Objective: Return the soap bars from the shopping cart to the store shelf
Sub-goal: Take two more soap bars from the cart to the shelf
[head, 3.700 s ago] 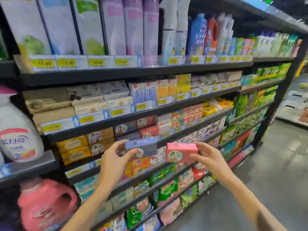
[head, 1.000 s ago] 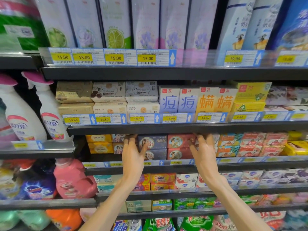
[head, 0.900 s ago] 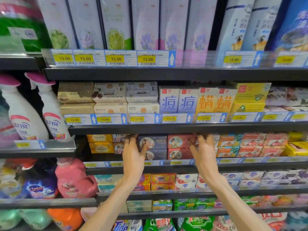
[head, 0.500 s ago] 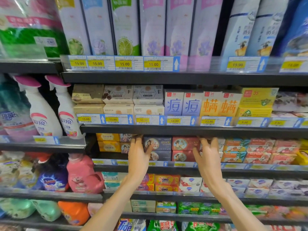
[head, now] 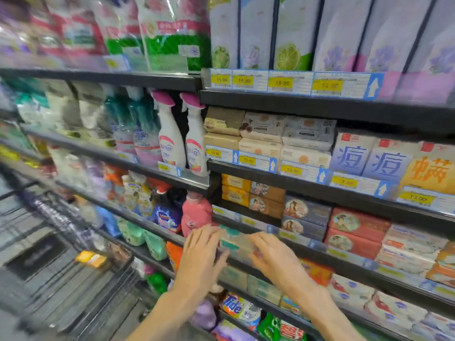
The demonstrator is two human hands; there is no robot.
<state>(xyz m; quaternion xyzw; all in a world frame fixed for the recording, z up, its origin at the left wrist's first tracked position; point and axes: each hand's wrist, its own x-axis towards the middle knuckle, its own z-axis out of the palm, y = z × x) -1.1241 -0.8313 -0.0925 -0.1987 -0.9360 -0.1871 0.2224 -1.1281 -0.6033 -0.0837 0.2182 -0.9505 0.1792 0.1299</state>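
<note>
Fingers [head: 209, 233] of both hands spread, empty, before rectangular blue-grey [head: 306, 209] and red cardboard soap boxes [head: 357, 223] on dark metal shelf [head: 344, 263].

Tide bag [head: 240, 308]: "Tide" | price tag [head: 221, 80]: "15.00"

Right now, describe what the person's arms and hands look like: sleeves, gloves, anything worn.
Both forearms are bare up to the frame edge, with no sleeve in view. The left hand and the right hand wear no gloves. No watch, ring or band shows on either wrist or finger, though motion blur softens fine detail.
</note>
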